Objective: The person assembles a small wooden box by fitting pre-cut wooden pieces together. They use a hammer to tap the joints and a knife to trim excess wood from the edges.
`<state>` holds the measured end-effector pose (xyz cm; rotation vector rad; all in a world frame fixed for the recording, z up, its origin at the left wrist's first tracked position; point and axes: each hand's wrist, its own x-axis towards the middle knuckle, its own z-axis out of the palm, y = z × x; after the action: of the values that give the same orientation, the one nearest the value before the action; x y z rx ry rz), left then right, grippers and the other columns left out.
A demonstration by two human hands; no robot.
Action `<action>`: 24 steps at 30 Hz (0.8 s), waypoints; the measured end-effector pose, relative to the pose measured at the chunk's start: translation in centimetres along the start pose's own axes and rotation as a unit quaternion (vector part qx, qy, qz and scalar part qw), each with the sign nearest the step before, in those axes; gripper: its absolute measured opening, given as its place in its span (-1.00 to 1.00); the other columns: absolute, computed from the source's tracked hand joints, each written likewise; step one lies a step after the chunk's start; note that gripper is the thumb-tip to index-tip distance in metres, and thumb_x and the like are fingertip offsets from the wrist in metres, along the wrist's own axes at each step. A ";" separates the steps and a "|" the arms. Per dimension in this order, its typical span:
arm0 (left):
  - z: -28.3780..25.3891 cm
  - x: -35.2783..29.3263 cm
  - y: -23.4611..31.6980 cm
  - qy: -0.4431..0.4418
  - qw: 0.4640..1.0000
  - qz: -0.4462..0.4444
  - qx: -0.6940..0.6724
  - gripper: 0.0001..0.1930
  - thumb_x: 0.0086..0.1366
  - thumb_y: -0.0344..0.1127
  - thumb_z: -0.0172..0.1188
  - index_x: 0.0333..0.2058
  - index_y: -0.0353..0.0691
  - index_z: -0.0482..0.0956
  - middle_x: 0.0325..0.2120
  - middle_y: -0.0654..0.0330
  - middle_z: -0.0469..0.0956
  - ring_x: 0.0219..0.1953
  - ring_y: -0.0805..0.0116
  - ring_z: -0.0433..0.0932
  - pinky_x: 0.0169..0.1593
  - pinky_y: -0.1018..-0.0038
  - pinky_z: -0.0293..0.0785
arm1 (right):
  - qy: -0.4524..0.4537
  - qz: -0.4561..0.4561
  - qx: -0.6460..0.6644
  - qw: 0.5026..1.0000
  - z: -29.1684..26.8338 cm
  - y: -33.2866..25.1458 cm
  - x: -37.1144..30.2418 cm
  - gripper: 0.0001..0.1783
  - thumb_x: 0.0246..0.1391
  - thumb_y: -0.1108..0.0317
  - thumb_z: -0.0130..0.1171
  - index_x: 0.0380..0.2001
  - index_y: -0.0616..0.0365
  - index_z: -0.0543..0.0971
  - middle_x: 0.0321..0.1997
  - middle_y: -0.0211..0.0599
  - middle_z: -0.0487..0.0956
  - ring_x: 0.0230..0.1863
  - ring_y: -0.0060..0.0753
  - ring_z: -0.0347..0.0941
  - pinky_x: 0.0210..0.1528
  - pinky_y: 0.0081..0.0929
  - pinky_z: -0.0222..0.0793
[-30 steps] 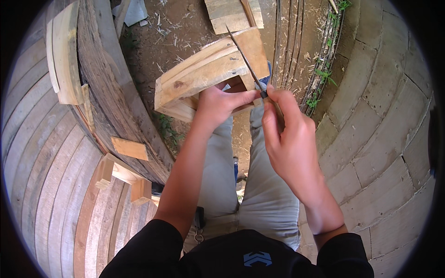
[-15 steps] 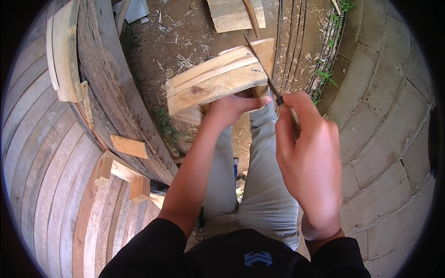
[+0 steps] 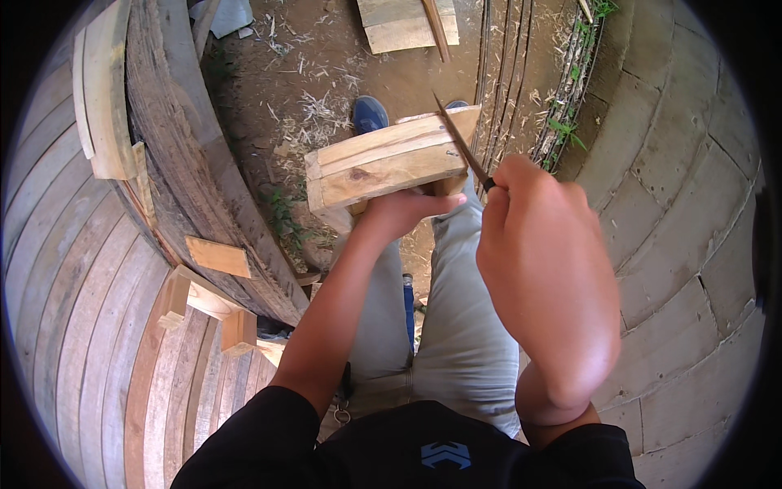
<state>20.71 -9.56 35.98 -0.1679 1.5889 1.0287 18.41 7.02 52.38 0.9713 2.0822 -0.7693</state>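
Note:
My left hand is closed on a small box-like piece of pale nailed boards, gripping it from below and along its near side. The thumb points right under the board's edge. In my right fist is a hand tool with a long, narrow, dark blade tapering to a point; a black collar shows at the fingers and the fist hides its handle. The blade lies across the right end of the wooden piece, its tip reaching past the far edge. Whether it is a file or a knife I cannot tell.
To the left are a stack of rough planks, a curved pale board and a small wooden frame. Wood shavings litter the earth floor. Another wooden piece lies ahead; a block wall rises on the right.
The wooden piece has tipped and come nearer at its far side, uncovering my shoes. The right hand and blade have shifted slightly, the tip now nearer to me.

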 end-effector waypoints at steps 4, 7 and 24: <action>0.0 0.3 -0.7 0.021 0.996 0.069 -0.053 -0.27 -0.07 -0.19 0.60 0.06 -0.31 0.47 -0.04 0.12 0.57 -0.03 0.34 0.57 0.05 0.39 0.52 | 0.001 -0.034 0.017 0.999 1.0 0.9 0.2 -0.82 0.22 0.41 0.02 -0.39 0.31 0.51 -0.46 0.25 0.54 -0.31 0.41 0.46 -0.23 0.13 0.36; -0.1 0.6 -0.7 0.017 0.990 0.072 -0.120 -0.26 -0.09 -0.31 0.60 0.06 -0.37 0.43 -0.07 0.07 0.57 -0.10 0.35 0.60 -0.04 0.41 0.59 | -0.002 -0.045 0.040 0.998 1.5 1.5 0.5 -0.83 0.22 0.42 0.02 -0.40 0.30 0.50 -0.46 0.25 0.54 -0.31 0.41 0.47 -0.23 0.13 0.36; -0.5 0.3 -1.4 0.046 0.983 0.094 -0.152 -0.23 -0.17 -0.31 0.61 0.04 -0.35 0.41 -0.11 0.14 0.56 -0.06 0.37 0.56 0.02 0.41 0.54 | 0.033 -0.079 0.034 0.996 5.0 1.4 -1.9 -0.93 0.21 0.48 0.07 -0.31 0.25 0.43 -0.57 0.16 0.55 -0.49 0.29 0.53 -0.46 0.09 0.42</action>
<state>21.13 -10.59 35.00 -0.2798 1.5443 1.4285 22.22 3.33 50.73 0.8863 2.2223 -0.9042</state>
